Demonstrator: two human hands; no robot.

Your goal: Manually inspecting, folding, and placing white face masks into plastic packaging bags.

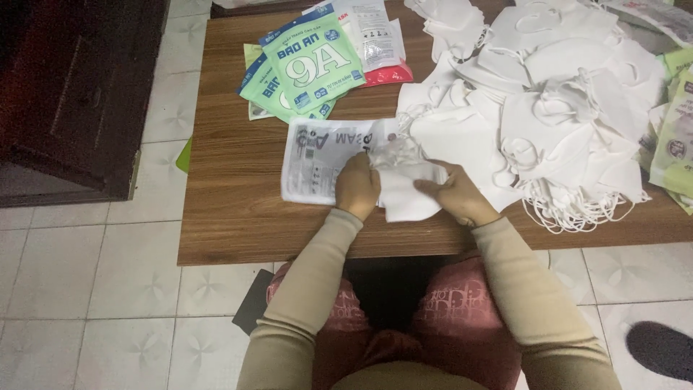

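**Two hands at a white mask and its pouch**

Both hands worked at the near middle of the wooden counter (238, 217). The left hand (357, 186) was curled knuckles-up, its fingers (364, 167) bent down and pressed onto the right end of a clear printed pouch (317, 162) that lay flat on the counter. The rest of the pouch stretched away to the left of those fingers. The right hand (458, 193) lay just beside the left, its fingers (427, 186) drawn together and pinching the edge of a white mask (404, 195). The mask sat between the two hands, touching both, with its upper part bunched at the mouth of the pouch; whether any of it was already inside could not be told.

Right of the right fingers, and beyond them, a big heap of loose white masks (548, 108) with trailing ear loops covered that side of the counter, its nearest edge touching the mask in hand. Beyond the left fingers lay a small stack of green packets (310, 65), overlapping one another, with a red-and-white packet (386, 50) just to their right. At the far right edge of the counter stood more pale green packets (675, 144). Pale floor tiles (86, 289) showed to the left of the counter.
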